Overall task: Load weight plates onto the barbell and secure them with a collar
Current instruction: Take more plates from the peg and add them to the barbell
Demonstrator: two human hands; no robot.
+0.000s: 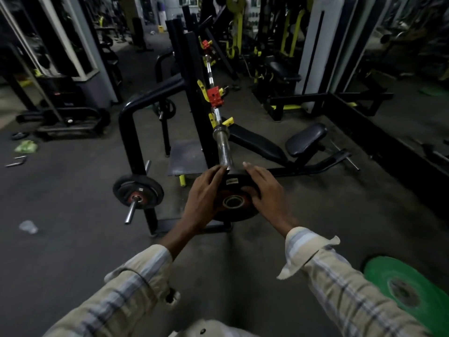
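We are holding a black weight plate (234, 198) between both hands, just at the near end of the barbell (222, 147), whose chrome sleeve is pointing toward us from the rack. Our left hand (204, 193) is gripping the plate's left rim with the fingers curled over the top edge, and our right hand (264, 188) is pressing on the right rim with the fingers spread flat. The plate's centre hole is sitting just below the sleeve tip, so we judge it is not yet threaded on.

We are expecting the plate to be heavy, rigid and awkward to tilt, with a smooth rim that could slip, so holding it at opposite sides of the rim seems right, keeping fingers away from the hole and the sleeve end. A red collar (215, 96) is sitting further up the bar, near the rack's yellow hooks.

Open floor (73, 203) is lying to our left and behind. A storage peg with another plate (138, 192) is standing close on the left, the bench pad (257, 144) close on the right, and a green plate (408, 288) is lying by our right forearm.
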